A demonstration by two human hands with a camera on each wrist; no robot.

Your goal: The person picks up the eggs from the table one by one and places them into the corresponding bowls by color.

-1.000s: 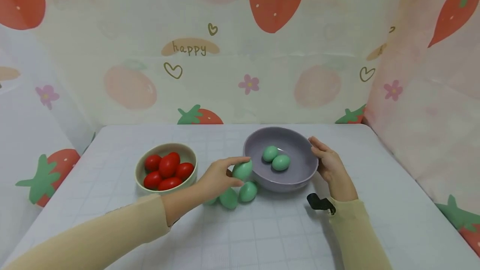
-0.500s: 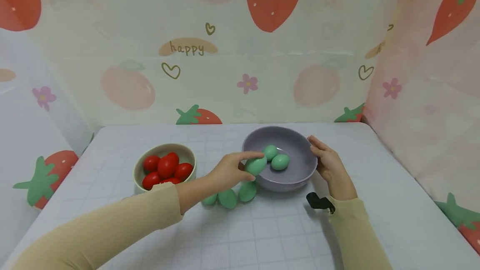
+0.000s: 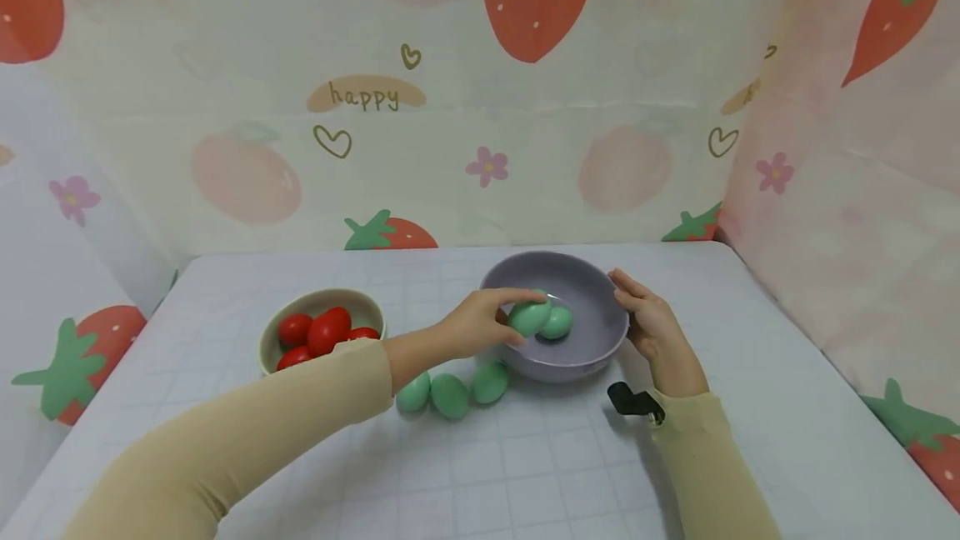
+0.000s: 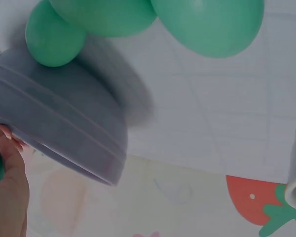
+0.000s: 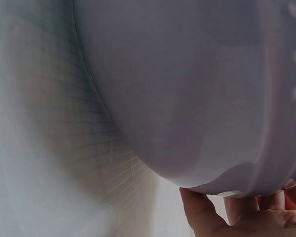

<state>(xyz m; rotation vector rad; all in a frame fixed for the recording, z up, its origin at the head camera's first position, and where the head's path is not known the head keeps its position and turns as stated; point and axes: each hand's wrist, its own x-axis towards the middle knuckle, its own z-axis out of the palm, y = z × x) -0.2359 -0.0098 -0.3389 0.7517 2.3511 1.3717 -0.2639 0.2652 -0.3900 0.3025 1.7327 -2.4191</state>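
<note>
My left hand point(image 3: 480, 323) pinches a green egg point(image 3: 528, 320) between thumb and fingers, over the left part of a purple bowl point(image 3: 600, 340). Inside that bowl lies another green egg point(image 3: 557, 323); one more behind the held egg is mostly hidden. My right hand point(image 3: 658, 332) rests against the bowl's right side, its fingertips point(image 5: 197, 205) touching the outer wall in the right wrist view. On the table in front of the bowl are three green eggs point(image 3: 450, 396). The left wrist view catches the left thumb point(image 4: 12, 163) and only an edge of the held egg.
A cream bowl point(image 3: 267, 348) with several red eggs point(image 3: 330, 330) stands at the left, partly covered by the left sleeve. A black strap piece point(image 3: 633, 400) sticks out at the right wrist. Strawberry-printed cloth point(image 3: 525, 107) hangs behind the white table point(image 3: 525, 465).
My left hand has carried the green egg rightward, from the purple bowl's left edge to above its inside. The right hand has stayed at the bowl's side. The view has shifted slightly.
</note>
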